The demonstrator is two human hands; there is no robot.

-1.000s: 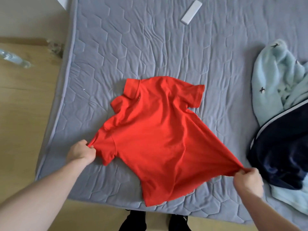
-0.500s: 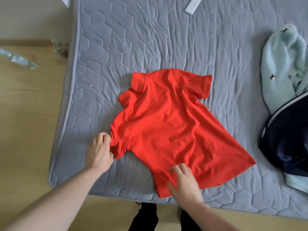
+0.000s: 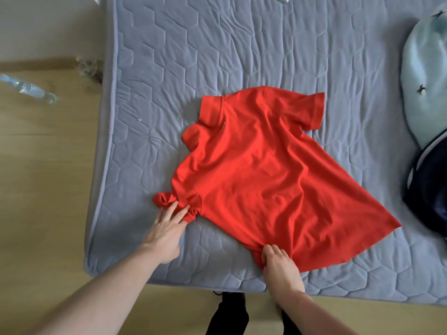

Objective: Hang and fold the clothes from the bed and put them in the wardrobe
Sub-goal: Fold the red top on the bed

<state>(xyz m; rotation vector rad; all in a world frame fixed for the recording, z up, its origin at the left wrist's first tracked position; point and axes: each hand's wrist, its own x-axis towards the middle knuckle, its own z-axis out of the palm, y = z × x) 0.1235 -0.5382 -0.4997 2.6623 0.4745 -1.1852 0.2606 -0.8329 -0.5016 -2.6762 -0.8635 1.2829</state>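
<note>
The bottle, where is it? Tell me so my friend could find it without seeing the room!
Start at the big grey bed, then look left, off its edge, onto the wooden floor. The bottle lies there on its side, apart from the bed. It is the only clear plastic thing; everything on the bed is cloth, like the red shirt.

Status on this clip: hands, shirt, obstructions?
Left hand open, fingertips on bunched sleeve. Right hand gripping hem. Red shirt flat on bed, unfolded. Nothing obstructing.
</note>
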